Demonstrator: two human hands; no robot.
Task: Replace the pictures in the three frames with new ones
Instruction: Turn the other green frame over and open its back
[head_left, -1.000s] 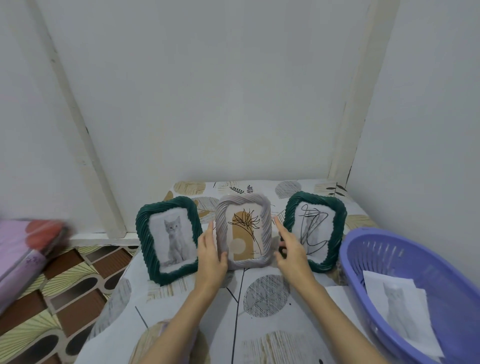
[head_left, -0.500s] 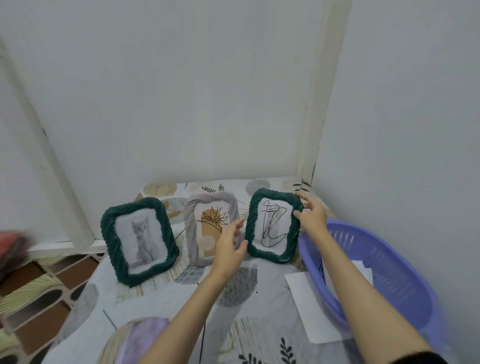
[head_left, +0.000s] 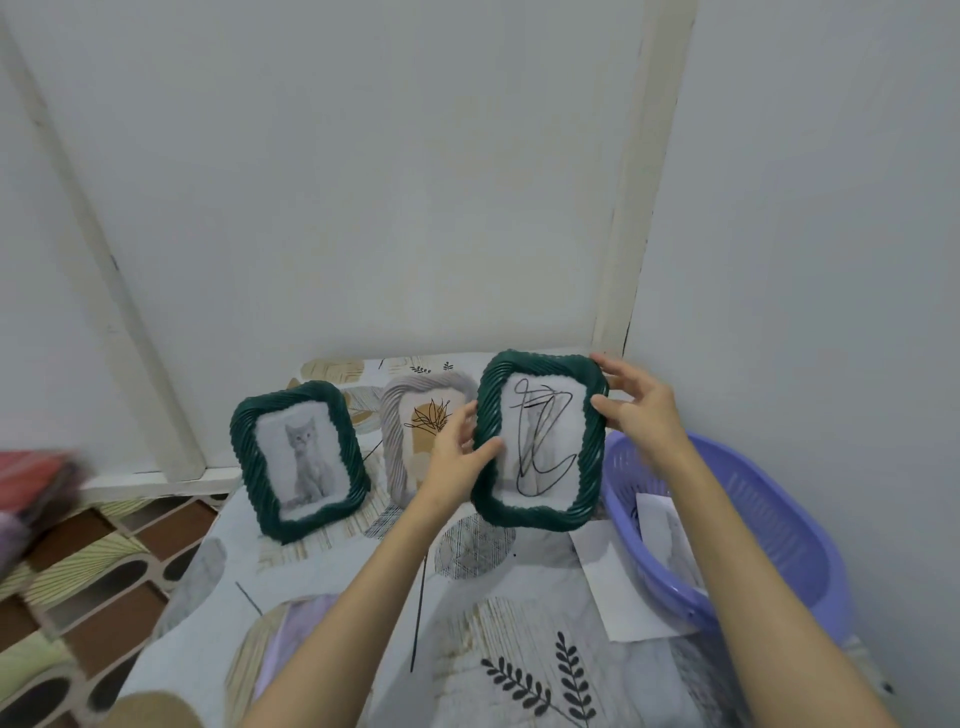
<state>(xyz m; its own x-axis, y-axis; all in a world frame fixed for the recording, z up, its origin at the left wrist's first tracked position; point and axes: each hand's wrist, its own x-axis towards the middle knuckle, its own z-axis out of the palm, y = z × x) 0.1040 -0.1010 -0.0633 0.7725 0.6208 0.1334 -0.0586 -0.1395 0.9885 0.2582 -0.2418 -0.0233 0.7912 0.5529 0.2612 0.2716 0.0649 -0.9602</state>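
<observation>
Progress looks early — the scribble frame (head_left: 540, 441) is gripped at both edges by the left hand (head_left: 457, 457) and right hand (head_left: 639, 410); all three pictures seemingly remain unreplaced

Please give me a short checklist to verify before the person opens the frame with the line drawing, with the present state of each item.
1. Both hands hold the line-drawing frame: left hand on its left edge, right hand at its upper right. Ok.
2. Frame lifted off the table: ok.
3. Back clips reachable: cannot tell, back hidden.
4. Cat frame and grey frame standing, untouched: ok.
5. Paper in the basket: ok.
6. Loose sheet beside the basket: ok.
</observation>
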